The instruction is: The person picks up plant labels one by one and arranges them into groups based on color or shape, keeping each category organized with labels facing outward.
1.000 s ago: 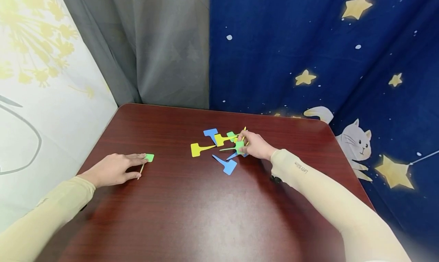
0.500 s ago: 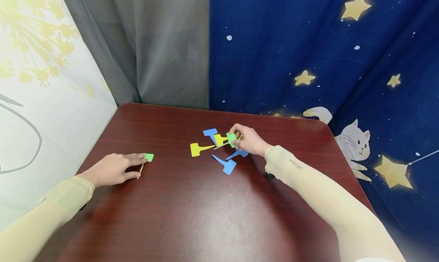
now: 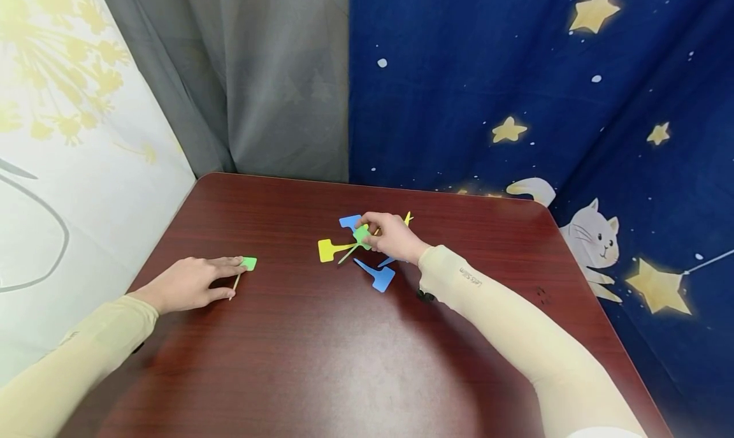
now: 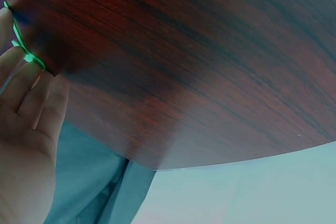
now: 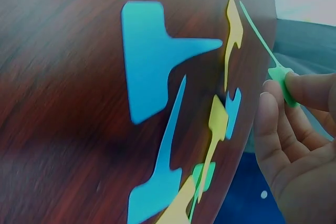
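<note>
In the head view, the right hand (image 3: 397, 236) carries a pinched green, T-shaped, plastic-looking tag (image 3: 361, 235) over the dark-red counter (image 3: 321, 355), further left than half a second ago; continuing likely calls for a steady grip. The left hand (image 3: 192, 284) stays on another green tag (image 3: 250, 263).

Left wrist: straightish fingers touch that tag.

Right wrist: fingers clamp theirs, apart from a blue T-shaped tag (image 5: 144, 59).
</note>
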{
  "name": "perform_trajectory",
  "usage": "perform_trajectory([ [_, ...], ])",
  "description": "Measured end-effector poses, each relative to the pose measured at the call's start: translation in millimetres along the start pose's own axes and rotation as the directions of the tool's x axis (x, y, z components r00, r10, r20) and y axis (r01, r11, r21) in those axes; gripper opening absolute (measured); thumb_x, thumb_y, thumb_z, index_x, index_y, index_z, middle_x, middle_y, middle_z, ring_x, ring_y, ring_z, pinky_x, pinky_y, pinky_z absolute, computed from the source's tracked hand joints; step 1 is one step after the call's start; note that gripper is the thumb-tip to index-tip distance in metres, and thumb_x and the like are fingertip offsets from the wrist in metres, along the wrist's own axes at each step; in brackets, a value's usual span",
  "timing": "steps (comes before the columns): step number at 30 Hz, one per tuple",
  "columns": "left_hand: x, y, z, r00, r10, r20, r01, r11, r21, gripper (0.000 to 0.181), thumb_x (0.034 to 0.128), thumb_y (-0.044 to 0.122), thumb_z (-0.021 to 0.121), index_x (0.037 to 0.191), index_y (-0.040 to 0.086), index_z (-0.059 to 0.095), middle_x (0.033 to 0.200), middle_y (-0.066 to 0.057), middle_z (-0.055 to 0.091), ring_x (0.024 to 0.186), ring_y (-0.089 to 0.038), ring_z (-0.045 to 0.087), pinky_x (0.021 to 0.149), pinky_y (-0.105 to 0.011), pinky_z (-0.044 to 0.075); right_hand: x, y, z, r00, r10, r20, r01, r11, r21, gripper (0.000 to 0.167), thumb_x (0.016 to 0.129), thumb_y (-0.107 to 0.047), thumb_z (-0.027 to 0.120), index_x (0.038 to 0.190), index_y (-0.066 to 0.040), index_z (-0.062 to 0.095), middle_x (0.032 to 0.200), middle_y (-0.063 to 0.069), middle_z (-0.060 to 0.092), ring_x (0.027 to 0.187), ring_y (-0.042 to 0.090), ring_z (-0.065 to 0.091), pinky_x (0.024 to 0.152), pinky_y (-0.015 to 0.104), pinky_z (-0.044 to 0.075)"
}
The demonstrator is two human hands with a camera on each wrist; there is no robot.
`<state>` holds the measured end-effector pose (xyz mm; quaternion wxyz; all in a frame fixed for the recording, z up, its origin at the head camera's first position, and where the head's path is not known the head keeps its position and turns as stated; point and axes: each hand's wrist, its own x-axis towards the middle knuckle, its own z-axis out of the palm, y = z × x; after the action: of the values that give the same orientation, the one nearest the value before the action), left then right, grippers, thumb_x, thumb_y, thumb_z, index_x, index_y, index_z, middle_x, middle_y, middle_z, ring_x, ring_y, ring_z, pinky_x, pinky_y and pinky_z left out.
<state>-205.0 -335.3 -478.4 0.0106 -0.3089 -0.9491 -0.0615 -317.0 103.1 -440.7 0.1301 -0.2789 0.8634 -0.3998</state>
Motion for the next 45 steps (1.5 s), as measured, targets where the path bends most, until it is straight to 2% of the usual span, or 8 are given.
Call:
perform_trajectory([
  [7,-0.6,-0.6,2.3,1.000,-0.002,-0.002,0.002,1.000,-0.010,0.052,0.0888,0.037,0.078,0.134,0.014,0.067,0.142,-0.010,0.058,0.104,-0.027,0.071,0.084,-0.053,0.053,7.2,-9,17,1.000,-0.011,0.006,0.011,0.999,-0.033,0.031,0.096,-0.011,0.069,0.125,-0.022,0.068,0.094,0.004,0.067,0.079,0.031,0.070,0.065,0.034,0.055],
  [13,-1.0,0.5,1.5,1.000,-0.006,-0.009,0.005,1.000,-0.018,0.052,0.0882,0.036,0.078,0.134,0.014,0.068,0.142,-0.010,0.059,0.104,-0.027,0.071,0.084,-0.054,0.054,16.1,-20,34,0.997,-0.069,0.020,0.071,0.991,-0.111,0.033,0.095,-0.010,0.070,0.127,-0.017,0.068,0.089,-0.001,0.068,0.069,0.017,0.068,0.070,0.028,0.052],
  [17,0.8,1.0,0.6,1.000,-0.015,-0.004,0.015,1.000,-0.024,0.052,0.0874,0.035,0.079,0.133,0.013,0.068,0.141,-0.010,0.059,0.103,-0.027,0.071,0.082,-0.053,0.054,21.8,-25,43,0.995,-0.093,0.027,0.096,0.986,-0.136,0.033,0.096,-0.012,0.070,0.129,-0.017,0.068,0.093,-0.006,0.067,0.078,0.009,0.062,0.073,0.026,0.051],
  [20,2.8,0.7,0.5,1.000,-0.030,0.007,0.030,0.999,-0.030,0.052,0.0863,0.034,0.079,0.133,0.013,0.068,0.140,-0.009,0.060,0.097,-0.025,0.072,0.081,-0.052,0.054,25.0,-28,51,0.996,-0.082,0.036,0.086,0.986,-0.142,0.034,0.097,-0.013,0.069,0.130,-0.018,0.068,0.097,-0.008,0.067,0.087,0.008,0.059,0.075,0.026,0.051],
  [29,7.2,0.9,-1.6,1.000,-0.023,-0.007,0.023,0.999,-0.024,0.044,0.0871,0.028,0.079,0.128,0.013,0.072,0.135,-0.011,0.064,0.095,-0.026,0.073,0.072,-0.047,0.056,34.2,-39,74,0.995,-0.072,0.066,0.086,0.967,-0.241,0.037,0.096,-0.013,0.070,0.131,-0.022,0.068,0.092,-0.006,0.064,0.080,0.012,0.058,0.069,0.024,0.049],
  [38,15.6,1.0,-2.3,0.999,-0.006,-0.037,0.005,1.000,-0.028,0.033,0.0859,0.020,0.080,0.117,0.014,0.075,0.127,-0.011,0.068,0.093,-0.029,0.073,0.071,-0.049,0.057,47.5,-51,85,0.990,-0.107,0.095,0.135,0.920,-0.369,0.040,0.095,-0.012,0.071,0.132,-0.025,0.067,0.119,-0.008,0.067,0.099,0.006,0.057,0.083,0.023,0.047],
  [42,19.6,0.9,-2.3,0.999,-0.004,-0.050,0.003,1.000,-0.024,0.030,0.0846,0.020,0.081,0.113,0.015,0.076,0.124,-0.012,0.069,0.083,-0.025,0.073,0.067,-0.047,0.056,53.9,-58,92,0.980,-0.143,0.139,0.191,0.872,-0.451,0.041,0.096,-0.011,0.069,0.135,-0.023,0.065,0.126,-0.007,0.065,0.111,0.007,0.058,0.092,0.023,0.046],
  [45,20.9,0.3,-2.3,0.999,-0.007,-0.051,0.006,1.000,-0.021,0.032,0.0838,0.020,0.082,0.114,0.015,0.076,0.124,-0.013,0.069,0.083,-0.026,0.073,0.067,-0.047,0.056,60.3,-63,97,0.974,-0.158,0.165,0.220,0.841,-0.494,0.041,0.097,-0.012,0.068,0.136,-0.022,0.064,0.128,-0.006,0.064,0.115,0.009,0.058,0.096,0.023,0.045],
])
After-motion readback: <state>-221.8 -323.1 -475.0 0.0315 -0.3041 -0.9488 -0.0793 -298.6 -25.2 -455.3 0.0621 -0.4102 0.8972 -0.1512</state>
